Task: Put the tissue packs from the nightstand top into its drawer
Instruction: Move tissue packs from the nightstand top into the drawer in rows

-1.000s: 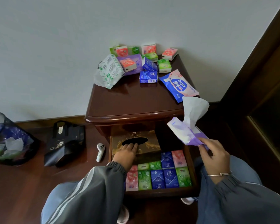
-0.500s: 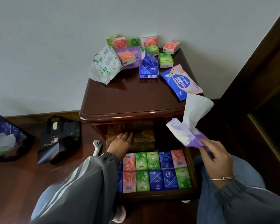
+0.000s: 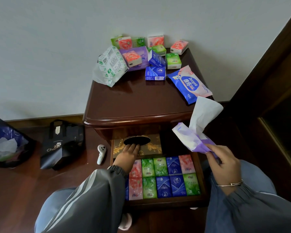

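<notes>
Several small tissue packs, pink, green and blue (image 3: pixel 155 73), lie at the back of the dark wooden nightstand top (image 3: pixel 138 100), with a white-green pack (image 3: pixel 111 64) at the left and a blue wet-wipe pack (image 3: pixel 190 84) at the right. The open drawer (image 3: pixel 165 201) below holds two rows of packs (image 3: pixel 165 177) and a gold tissue box (image 3: pixel 151 146) at its back. My left hand (image 3: pixel 129 153) rests flat on that box by its oval slot. My right hand (image 3: pixel 223 163) pinches a purple soft pack (image 3: pixel 190 138) with a white tissue sticking up, held over the drawer's right side.
A black tote bag (image 3: pixel 62 143) and a dark bin with crumpled paper (image 3: pixel 5 145) stand on the wooden floor at the left. A white controller (image 3: pixel 101 153) lies beside the nightstand. A dark wooden door frame (image 3: pixel 265 81) rises at the right. My knees flank the drawer.
The gold box first slid back under the top, then came forward again with my left hand on it, showing its slot. The purple pack in my right hand stayed about where it was.
</notes>
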